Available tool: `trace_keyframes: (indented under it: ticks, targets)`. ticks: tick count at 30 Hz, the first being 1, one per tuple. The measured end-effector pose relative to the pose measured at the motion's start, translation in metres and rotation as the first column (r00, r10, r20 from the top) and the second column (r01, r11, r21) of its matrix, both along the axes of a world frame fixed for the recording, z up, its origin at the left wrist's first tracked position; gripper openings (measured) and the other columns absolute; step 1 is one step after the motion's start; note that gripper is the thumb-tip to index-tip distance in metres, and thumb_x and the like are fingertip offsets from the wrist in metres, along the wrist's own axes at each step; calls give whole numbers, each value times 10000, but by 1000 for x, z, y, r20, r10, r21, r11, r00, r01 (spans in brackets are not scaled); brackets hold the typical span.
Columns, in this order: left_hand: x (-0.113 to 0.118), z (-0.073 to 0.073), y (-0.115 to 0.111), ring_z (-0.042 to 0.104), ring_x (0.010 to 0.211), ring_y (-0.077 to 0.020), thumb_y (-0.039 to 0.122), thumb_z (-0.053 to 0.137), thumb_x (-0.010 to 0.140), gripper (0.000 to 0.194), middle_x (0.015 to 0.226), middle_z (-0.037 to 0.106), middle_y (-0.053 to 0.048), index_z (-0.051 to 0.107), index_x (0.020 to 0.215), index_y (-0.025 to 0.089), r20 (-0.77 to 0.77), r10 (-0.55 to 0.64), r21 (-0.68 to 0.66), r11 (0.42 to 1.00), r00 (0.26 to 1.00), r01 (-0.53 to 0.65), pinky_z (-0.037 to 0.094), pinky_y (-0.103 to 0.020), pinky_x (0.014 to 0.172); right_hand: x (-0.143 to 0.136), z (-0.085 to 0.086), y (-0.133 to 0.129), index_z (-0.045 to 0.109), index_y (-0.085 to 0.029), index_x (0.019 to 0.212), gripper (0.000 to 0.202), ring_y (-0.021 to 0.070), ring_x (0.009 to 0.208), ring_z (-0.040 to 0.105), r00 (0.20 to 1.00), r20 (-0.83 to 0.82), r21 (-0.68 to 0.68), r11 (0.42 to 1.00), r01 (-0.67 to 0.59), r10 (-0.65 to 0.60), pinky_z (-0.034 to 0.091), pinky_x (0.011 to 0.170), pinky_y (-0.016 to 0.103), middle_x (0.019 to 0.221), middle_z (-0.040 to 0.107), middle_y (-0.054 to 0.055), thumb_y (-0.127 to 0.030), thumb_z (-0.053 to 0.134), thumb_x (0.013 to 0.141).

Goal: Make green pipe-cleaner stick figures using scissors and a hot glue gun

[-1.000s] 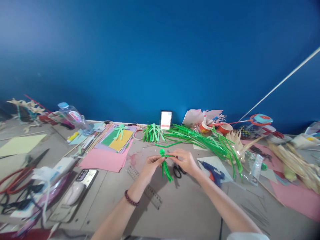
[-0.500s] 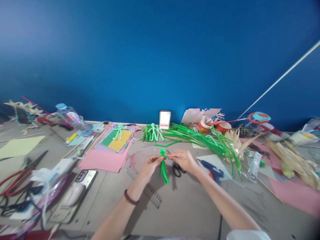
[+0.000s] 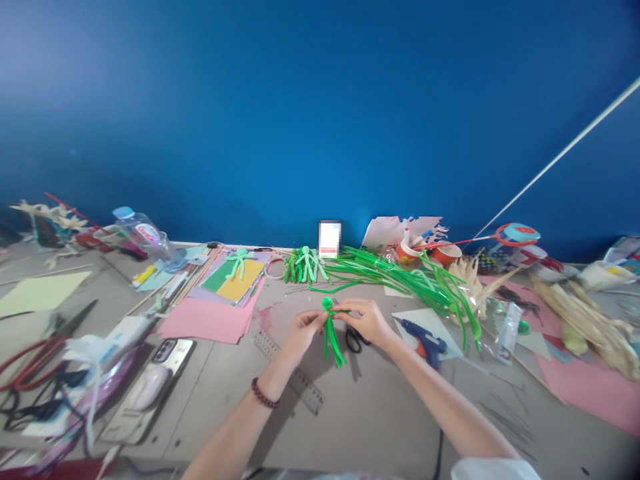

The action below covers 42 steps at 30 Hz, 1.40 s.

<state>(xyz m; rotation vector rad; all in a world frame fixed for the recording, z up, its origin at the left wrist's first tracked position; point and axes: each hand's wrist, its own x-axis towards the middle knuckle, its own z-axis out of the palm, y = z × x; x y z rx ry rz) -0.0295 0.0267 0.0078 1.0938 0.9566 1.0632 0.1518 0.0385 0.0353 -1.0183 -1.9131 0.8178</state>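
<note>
A green pipe-cleaner figure (image 3: pixel 334 343) hangs between my hands, with a round coiled head on top and several long strands below. My left hand (image 3: pixel 306 329) pinches it just under the head. From the other side, my right hand (image 3: pixel 367 320) grips it at the same height, fingers pressed together. Scissors (image 3: pixel 354 340) with black handles lie on the table behind my right hand, partly hidden by it. A clear ruler (image 3: pixel 306 392) lies beneath my left forearm. Finished-looking green figures (image 3: pixel 305 265) stand bunched by the wall, and a paler one (image 3: pixel 240 262) lies on coloured sheets.
A heap of green pipe cleaners (image 3: pixel 400 273) stretches along the back right. A blue glue gun (image 3: pixel 425 339) rests on white paper to the right. At left are pink paper (image 3: pixel 205 321), a phone (image 3: pixel 173 353), a bottle (image 3: pixel 143 230) and red-handled shears (image 3: pixel 33 367).
The figure's hanging strands have swung slightly to the right, and its head has shifted a little right. Both hands keep their hold on it.
</note>
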Motion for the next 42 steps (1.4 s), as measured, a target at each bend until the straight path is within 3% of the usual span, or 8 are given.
trace_keyframes:
  ticks: [8,16,21,26,29,37,42]
  targets:
    - [2,6,-1,383,499,-94,466,679,676,344,489,494,14,693,640,124,-70,0,70,998,998,5,296,-237,498,-5,-6,-1,707,-201,755,126,166,729,650,993,-114,-70,998,0,-8,495,730,266,748,706,28,-304,642,786]
    - [4,13,-3,376,495,-97,503,695,634,381,467,474,14,672,591,125,-55,21,66,998,998,-18,296,-239,496,-8,-4,-5,690,-202,726,146,163,696,640,995,-105,-32,999,-9,6,491,693,268,725,693,31,-290,609,808]
    - [3,8,-3,384,498,-93,477,709,635,359,471,486,12,674,586,123,-37,16,55,998,999,-14,307,-237,506,-7,-3,-5,693,-205,745,163,166,707,636,997,-73,-12,999,-30,29,491,697,278,746,692,40,-310,594,821]
    - [2,11,-2,447,534,-99,441,724,636,309,527,543,4,690,643,133,81,20,-17,1000,997,-19,372,-228,540,-3,4,-4,704,-213,871,167,170,776,642,999,-47,-64,998,-28,25,490,745,281,816,704,39,-272,552,840]
    - [0,13,-1,481,555,-109,438,723,639,307,564,578,-10,703,680,134,109,7,-36,999,994,-3,411,-237,571,1,6,-1,708,-212,922,188,178,802,653,999,-46,-131,991,12,-18,500,747,282,875,716,43,-262,554,826]
    - [-2,4,0,489,584,-121,403,661,724,283,587,578,-20,683,640,134,27,-7,36,999,1000,6,410,-245,597,6,2,3,730,-207,831,161,212,820,670,987,-53,-218,966,139,-154,522,771,321,860,731,46,-308,634,750]
    - [-2,8,-1,508,591,-126,403,659,722,277,613,600,-29,690,676,132,75,2,-11,1000,997,-1,418,-252,608,11,0,9,683,-192,1001,279,184,774,663,965,-151,-235,956,176,-215,534,748,323,905,713,63,-347,574,797]
